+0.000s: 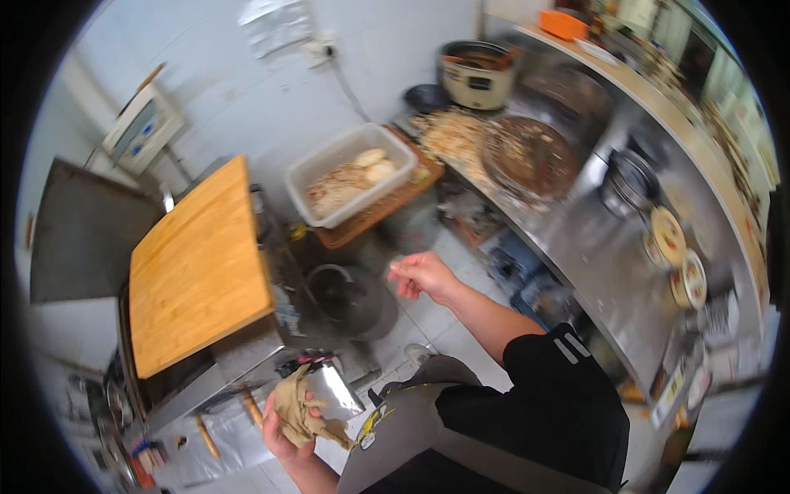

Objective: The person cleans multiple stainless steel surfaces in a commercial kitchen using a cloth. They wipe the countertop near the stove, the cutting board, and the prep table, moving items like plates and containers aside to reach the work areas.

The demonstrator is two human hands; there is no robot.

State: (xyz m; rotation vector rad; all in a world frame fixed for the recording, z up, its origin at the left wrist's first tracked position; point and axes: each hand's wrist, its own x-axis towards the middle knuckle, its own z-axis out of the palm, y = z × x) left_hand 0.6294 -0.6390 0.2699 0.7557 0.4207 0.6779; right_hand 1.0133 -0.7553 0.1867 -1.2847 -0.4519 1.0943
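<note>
My left hand (290, 432), at the lower left, holds a crumpled tan cloth (302, 410), part of which hangs over the fingers. Near the middle, my right hand (419, 276) is raised over the tiled floor with its fingers curled and the thumb against the index finger; whether something small is pinched there I cannot tell. Just left of this hand stands a dark bucket (352, 302). Beyond it, a translucent plastic tub (352, 176) holds pale rounded pieces and chopped or shredded food.
A large wooden board (197, 272) lies over a metal unit at left. On the steel counter (574, 247) at right are a round chopping block (531, 157) with scraps, a rice cooker (478, 83), a metal pot (629, 182) and lidded enamel containers (688, 279). A scale (145, 126) stands at upper left.
</note>
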